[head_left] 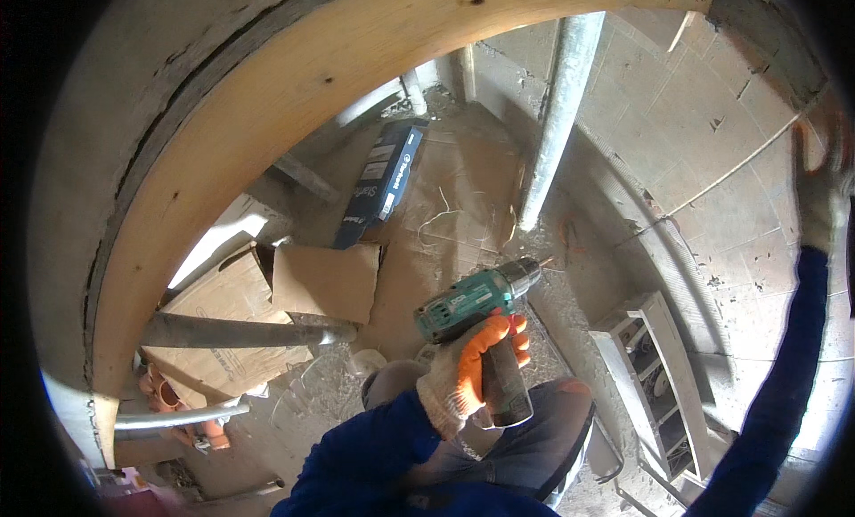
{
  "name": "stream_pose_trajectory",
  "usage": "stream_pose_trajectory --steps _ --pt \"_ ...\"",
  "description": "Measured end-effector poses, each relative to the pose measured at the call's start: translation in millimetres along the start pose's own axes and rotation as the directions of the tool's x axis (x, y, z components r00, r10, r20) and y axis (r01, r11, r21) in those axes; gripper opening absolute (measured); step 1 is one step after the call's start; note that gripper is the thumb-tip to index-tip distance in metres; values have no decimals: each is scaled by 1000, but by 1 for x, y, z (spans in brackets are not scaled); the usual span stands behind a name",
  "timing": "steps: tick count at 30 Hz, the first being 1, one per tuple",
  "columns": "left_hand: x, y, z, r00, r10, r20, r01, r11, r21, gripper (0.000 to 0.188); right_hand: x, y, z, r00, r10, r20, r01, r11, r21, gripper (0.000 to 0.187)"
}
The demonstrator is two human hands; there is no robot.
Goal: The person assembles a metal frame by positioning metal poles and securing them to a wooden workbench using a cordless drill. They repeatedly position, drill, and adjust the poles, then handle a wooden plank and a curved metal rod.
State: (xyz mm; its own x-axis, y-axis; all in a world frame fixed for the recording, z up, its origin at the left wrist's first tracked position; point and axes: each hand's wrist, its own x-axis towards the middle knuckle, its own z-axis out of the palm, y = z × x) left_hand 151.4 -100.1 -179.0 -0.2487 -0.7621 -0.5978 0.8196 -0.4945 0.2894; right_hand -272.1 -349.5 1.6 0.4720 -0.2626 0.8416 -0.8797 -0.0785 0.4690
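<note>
My left hand [472, 367], in a white knit glove with orange-coated fingers, is wrapped round the grip of a green and black cordless drill [472, 299]. The drill points to the upper right, and a bit sticks out of its chuck, touching nothing. Far to the right, my right arm reaches up along the tiled wall. The gloved right hand [821, 183] is stretched out with fingers apart, nearest to the tiles and somewhat blurred. I cannot tell whether it touches them.
A curved wooden beam [200, 152] arches over the left and top. A metal pipe [561, 116] slants down ahead. A dark blue box [383, 183], cardboard [327, 281] and another pipe [240, 331] lie left. A white frame [677, 388] stands at right. Dust and debris cover the floor.
</note>
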Motion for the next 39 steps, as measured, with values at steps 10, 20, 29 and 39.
stream_pose_trajectory --steps 10,20,29,39 --pt "-54 12 -9 997 73 9 -73 997 35 29 85 -286 122 515 320 795 -811 -116 573 70" --pt "-94 10 -33 961 230 -155 -204 964 171 41 91 -287 127 486 288 825 -826 -156 541 38" --pt "-92 21 -39 955 166 -245 -146 985 97 41 90 -277 102 504 218 836 -777 -307 549 43" --pt "-102 23 -66 983 -10 -185 18 999 42 38 99 -279 95 566 303 767 -700 -315 641 43"
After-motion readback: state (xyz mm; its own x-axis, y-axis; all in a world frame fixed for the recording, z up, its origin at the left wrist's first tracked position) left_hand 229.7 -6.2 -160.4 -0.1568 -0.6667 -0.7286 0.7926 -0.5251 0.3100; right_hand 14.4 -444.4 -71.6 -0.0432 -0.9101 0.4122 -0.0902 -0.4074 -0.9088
